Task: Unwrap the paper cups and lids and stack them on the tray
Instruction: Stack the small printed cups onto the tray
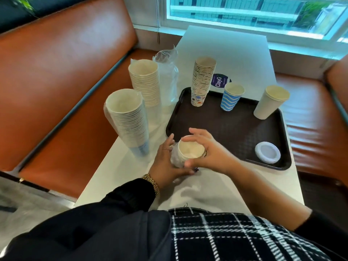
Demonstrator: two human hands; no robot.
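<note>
A short stack of paper cups (190, 152) in clear plastic wrap stands on the table just in front of the dark tray (235, 132). My left hand (167, 162) grips the wrapped stack from the left and below. My right hand (207, 149) curls over the stack's rim, thumb at its near side. On the tray stand a tall stack of patterned cups (202, 81), a blue wavy cup (232, 97), a plain white cup stack (269, 102) and a white lid (267, 152).
Two tall wrapped cup stacks (130, 119) (146, 82) and an upright clear plastic sleeve (168, 76) stand at the table's left edge. A round sticker (220, 81) lies behind the tray. Orange bench seats flank the white table (226, 49); a window is beyond.
</note>
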